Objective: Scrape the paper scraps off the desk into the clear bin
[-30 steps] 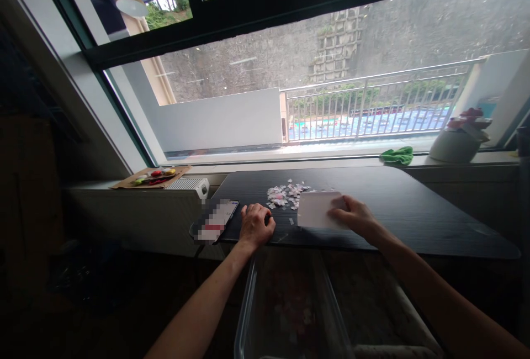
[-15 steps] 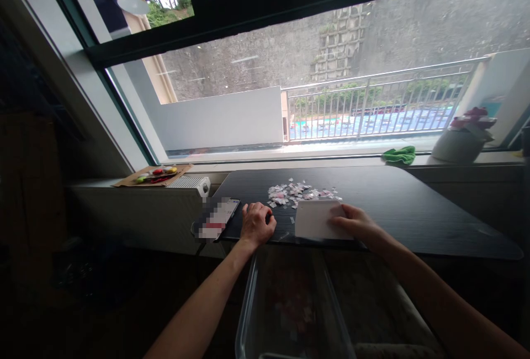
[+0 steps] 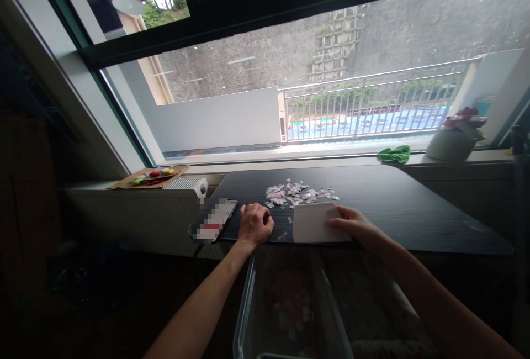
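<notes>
My right hand [image 3: 356, 225] is closed on the right side of a white flat card [image 3: 310, 223], with the thumb on top. The card has rounded corners and lies low over the table's near edge. Just beyond it a loose heap of small pale paper-like pieces [image 3: 285, 192] is spread on the dark table [image 3: 385, 199]. Left of the card, my left hand [image 3: 254, 225] rests at the table with curled fingers; a dark spot shows between thumb and forefinger, and what is inside cannot be made out. Below the edge stands a clear plastic bin [image 3: 245, 298] with similar pieces inside.
A phone [image 3: 213, 221] with a blurred screen lies at the table's left end. A radiator [image 3: 136, 210] stands left, with a brown sheet [image 3: 124, 180] bearing colourful items on it. On the windowsill are a green cloth [image 3: 394, 154] and a whitish pot [image 3: 449, 143].
The view has shifted slightly. The right hand has drawn the white card a little toward the table's near edge. The left hand keeps its curled pose.
</notes>
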Motion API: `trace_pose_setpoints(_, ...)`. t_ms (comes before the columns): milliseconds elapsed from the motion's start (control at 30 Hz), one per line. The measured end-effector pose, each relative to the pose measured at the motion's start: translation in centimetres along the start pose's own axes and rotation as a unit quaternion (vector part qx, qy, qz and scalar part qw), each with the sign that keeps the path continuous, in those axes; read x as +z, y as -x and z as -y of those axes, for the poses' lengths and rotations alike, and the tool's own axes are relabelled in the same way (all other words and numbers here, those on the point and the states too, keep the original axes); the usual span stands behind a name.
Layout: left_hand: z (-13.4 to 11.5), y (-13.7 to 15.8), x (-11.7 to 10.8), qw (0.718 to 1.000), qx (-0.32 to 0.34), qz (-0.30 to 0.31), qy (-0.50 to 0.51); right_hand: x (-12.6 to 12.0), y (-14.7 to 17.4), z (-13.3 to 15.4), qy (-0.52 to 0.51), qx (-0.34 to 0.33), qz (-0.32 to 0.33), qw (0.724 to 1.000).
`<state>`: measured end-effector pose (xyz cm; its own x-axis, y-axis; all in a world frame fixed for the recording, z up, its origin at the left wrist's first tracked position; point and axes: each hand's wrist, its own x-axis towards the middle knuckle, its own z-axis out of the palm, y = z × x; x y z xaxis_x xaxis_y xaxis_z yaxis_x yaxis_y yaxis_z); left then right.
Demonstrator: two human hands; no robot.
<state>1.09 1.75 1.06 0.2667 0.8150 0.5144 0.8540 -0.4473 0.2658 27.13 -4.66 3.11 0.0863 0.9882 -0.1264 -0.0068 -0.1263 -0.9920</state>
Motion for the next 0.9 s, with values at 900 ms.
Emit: trace_pose_setpoints(900, 0.0, 0.0, 0.1, 1.0, -0.006, 0.01, 0.0, 2.2, -0.9, -1.3, 0.026, -0.088, -0.053, 0.994)
